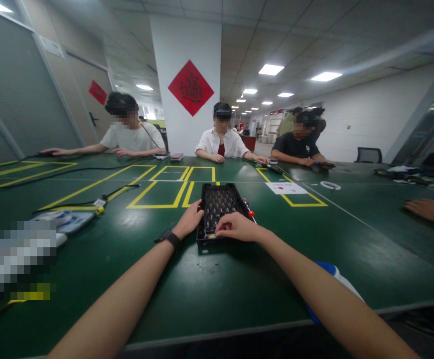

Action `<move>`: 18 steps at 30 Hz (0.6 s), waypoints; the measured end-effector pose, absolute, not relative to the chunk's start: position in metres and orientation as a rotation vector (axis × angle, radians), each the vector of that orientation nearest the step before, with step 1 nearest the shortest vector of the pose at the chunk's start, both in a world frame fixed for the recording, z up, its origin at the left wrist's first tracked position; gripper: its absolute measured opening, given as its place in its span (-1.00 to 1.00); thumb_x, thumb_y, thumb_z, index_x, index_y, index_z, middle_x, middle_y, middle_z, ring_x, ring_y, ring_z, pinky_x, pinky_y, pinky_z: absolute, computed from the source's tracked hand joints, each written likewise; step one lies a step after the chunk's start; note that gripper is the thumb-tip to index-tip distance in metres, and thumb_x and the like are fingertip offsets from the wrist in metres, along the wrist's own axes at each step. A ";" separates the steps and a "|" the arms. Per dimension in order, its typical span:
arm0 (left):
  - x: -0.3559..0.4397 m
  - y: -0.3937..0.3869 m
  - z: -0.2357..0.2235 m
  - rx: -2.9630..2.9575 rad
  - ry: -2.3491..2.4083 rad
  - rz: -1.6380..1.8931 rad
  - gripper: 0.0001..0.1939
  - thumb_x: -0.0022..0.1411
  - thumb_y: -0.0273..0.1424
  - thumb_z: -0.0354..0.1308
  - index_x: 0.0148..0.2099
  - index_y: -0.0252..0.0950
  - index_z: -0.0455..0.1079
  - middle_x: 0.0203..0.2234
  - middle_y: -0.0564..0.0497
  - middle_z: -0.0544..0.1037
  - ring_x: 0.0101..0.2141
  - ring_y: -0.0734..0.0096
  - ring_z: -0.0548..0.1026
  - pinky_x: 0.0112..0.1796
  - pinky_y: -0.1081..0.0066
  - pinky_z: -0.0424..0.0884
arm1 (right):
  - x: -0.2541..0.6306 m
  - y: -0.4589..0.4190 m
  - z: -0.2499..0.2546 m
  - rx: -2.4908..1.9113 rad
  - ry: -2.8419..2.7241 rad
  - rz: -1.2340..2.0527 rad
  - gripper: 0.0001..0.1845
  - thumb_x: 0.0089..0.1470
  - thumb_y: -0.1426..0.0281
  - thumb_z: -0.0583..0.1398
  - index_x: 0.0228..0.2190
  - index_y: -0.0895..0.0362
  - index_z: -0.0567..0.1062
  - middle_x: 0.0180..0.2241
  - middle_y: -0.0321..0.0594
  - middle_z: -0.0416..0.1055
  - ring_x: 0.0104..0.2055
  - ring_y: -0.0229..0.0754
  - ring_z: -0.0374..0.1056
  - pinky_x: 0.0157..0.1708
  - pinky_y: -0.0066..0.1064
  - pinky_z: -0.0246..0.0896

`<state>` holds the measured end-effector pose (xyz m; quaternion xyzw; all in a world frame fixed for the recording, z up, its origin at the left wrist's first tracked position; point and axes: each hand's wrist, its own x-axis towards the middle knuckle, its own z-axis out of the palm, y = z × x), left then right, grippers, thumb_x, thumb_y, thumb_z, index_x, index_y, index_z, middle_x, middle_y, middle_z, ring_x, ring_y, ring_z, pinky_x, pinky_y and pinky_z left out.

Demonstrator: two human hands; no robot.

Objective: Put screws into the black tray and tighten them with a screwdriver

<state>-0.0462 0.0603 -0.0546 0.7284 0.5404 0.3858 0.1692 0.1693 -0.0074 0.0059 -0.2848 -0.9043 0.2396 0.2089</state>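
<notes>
In front of me on the green table lies a black tray (204,244) with rows of small metal-looking pieces in its dark bed. My left hand (192,219) is closed on the tray's left wall, fingers partly hidden behind it. Over the near right part of the tray, my right hand (235,227) has thumb and fingertips pinched together. What they hold, if anything, is too small to name. Right beside the fingertips, a small yellowish piece (212,236) shows in the tray's near end. A red-handled tool (251,213), perhaps a screwdriver, lies against the tray's right side.
Yellow tape outlines mark the green table (157,279). Bagged items (67,219) and black cables lie left. A white paper (286,188) and white ring (330,185) are right of the tray. A blue-white object (331,271) sits under my right forearm. Several people sit around; another person's hand (428,209) rests at right.
</notes>
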 end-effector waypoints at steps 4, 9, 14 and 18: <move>-0.046 0.059 -0.054 2.053 1.539 1.122 -0.43 0.06 -0.46 -0.09 0.16 -0.45 0.13 0.13 -0.18 0.21 0.14 0.22 0.14 0.15 0.25 0.00 | 0.170 -0.007 0.007 -0.771 -2.518 0.633 -0.74 -0.05 0.28 0.20 -0.35 0.19 0.54 -0.41 -0.21 0.45 -0.41 -0.32 0.26 -0.41 -0.51 0.12; -0.045 0.057 -0.051 2.042 1.527 1.140 -0.45 0.06 -0.46 -0.08 0.14 -0.41 0.17 0.11 -0.15 0.24 0.13 0.21 0.15 0.14 0.23 0.01 | 0.169 -0.007 0.007 -0.782 -2.537 0.691 -0.72 -0.04 0.26 0.19 -0.34 0.20 0.53 -0.41 -0.20 0.46 -0.41 -0.31 0.29 -0.41 -0.51 0.14; -0.044 0.055 -0.050 2.039 1.538 1.131 -0.45 0.06 -0.46 -0.10 0.14 -0.43 0.17 0.12 -0.16 0.23 0.13 0.22 0.15 0.14 0.24 0.02 | 0.168 -0.008 0.007 -0.748 -2.526 0.633 -0.73 -0.03 0.25 0.18 -0.36 0.20 0.54 -0.41 -0.21 0.46 -0.43 -0.33 0.27 -0.42 -0.51 0.12; -0.044 0.056 -0.050 2.063 1.545 1.109 -0.44 0.07 -0.45 -0.11 0.16 -0.47 0.14 0.12 -0.18 0.22 0.14 0.24 0.14 0.14 0.27 0.00 | 0.169 -0.008 0.007 -0.775 -2.508 0.632 -0.72 -0.05 0.25 0.20 -0.36 0.20 0.54 -0.42 -0.20 0.46 -0.43 -0.32 0.26 -0.42 -0.51 0.11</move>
